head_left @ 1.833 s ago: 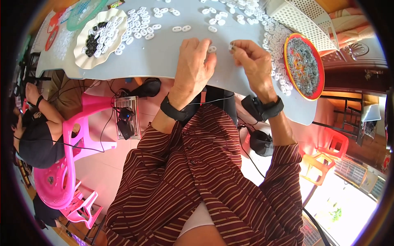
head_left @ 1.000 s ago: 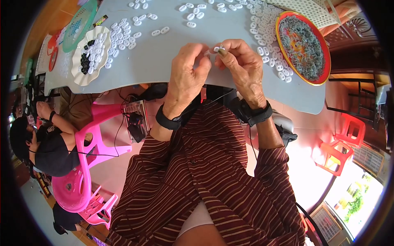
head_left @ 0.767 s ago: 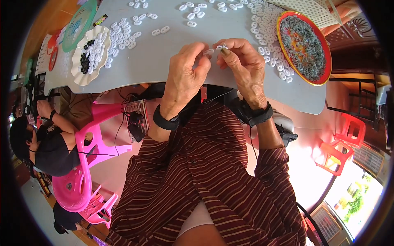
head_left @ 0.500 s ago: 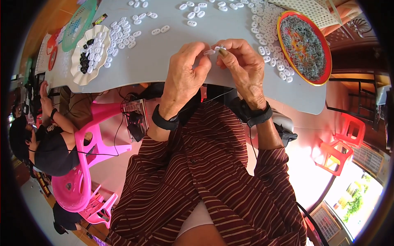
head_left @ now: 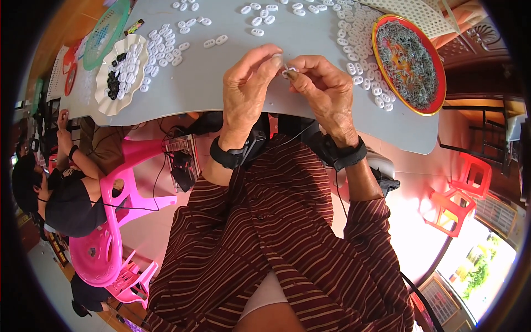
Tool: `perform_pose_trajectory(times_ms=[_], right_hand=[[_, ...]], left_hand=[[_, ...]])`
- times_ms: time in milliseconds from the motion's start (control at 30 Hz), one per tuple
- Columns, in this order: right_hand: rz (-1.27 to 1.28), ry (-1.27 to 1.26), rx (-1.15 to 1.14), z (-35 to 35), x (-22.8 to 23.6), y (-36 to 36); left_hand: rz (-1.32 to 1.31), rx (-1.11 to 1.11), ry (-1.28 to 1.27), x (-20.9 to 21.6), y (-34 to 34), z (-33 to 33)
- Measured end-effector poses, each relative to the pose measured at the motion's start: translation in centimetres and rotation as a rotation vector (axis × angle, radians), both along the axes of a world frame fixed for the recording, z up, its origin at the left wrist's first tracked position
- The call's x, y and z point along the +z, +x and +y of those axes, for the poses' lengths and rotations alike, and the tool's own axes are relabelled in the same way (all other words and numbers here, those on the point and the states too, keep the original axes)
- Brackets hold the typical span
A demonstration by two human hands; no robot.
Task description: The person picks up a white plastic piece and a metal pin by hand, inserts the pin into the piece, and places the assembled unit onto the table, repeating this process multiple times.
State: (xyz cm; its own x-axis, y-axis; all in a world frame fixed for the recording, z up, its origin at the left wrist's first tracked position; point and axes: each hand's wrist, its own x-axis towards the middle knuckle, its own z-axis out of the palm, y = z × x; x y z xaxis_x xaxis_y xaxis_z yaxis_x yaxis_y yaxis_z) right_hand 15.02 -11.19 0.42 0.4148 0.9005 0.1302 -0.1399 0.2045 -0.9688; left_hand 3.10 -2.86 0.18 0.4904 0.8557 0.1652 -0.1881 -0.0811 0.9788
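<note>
Over the near part of the table, both my hands are raised with their fingertips almost meeting. My right hand (head_left: 326, 91) pinches a small white oval plastic piece (head_left: 287, 72) between thumb and forefinger. Close beside it, my left hand (head_left: 246, 91) holds a small translucent piece (head_left: 279, 57) between thumb and index finger; its exact kind is too small to make out. White oval pieces (head_left: 354, 69) of the same sort lie in rows right of my hands. To the right, a round red tray (head_left: 441, 83) with a gold rim holds a heap of tiny grey metal-looking parts.
A scalloped cream plate (head_left: 103, 86) with white and black pieces stands on the grey table (head_left: 188, 88) at left, beside more white ovals (head_left: 166, 47). Behind it are a green basket (head_left: 97, 50) and, far right, a white perforated basket (head_left: 412, 14). Someone sits near a pink chair (head_left: 119, 221).
My left hand has turned more upright, its fingertips rising slightly above the right hand's piece. My right hand still pinches the oval piece, shifted a little left and down.
</note>
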Motion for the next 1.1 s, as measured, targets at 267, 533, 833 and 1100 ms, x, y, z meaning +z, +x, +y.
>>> perform_pose_trajectory(times_ms=[267, 533, 833, 1100], right_hand=[[0.023, 0.006, -0.035, 0.1, -0.1, -0.1], [-0.002, -0.009, -0.062, 0.1, -0.1, -0.1], [-0.011, -0.039, -0.061, 0.2, 0.2, -0.2], [-0.044, -0.058, -0.073, 0.1, 0.4, -0.2]], left_hand=[[-0.123, -0.056, 0.024, -0.1, 0.4, 0.8], [-0.025, -0.032, 0.089, 0.2, 0.4, 0.7], [0.029, -0.055, 0.206, 0.3, 0.2, 0.9], [0.105, -0.091, 0.445, 0.9, 0.2, 2.0]])
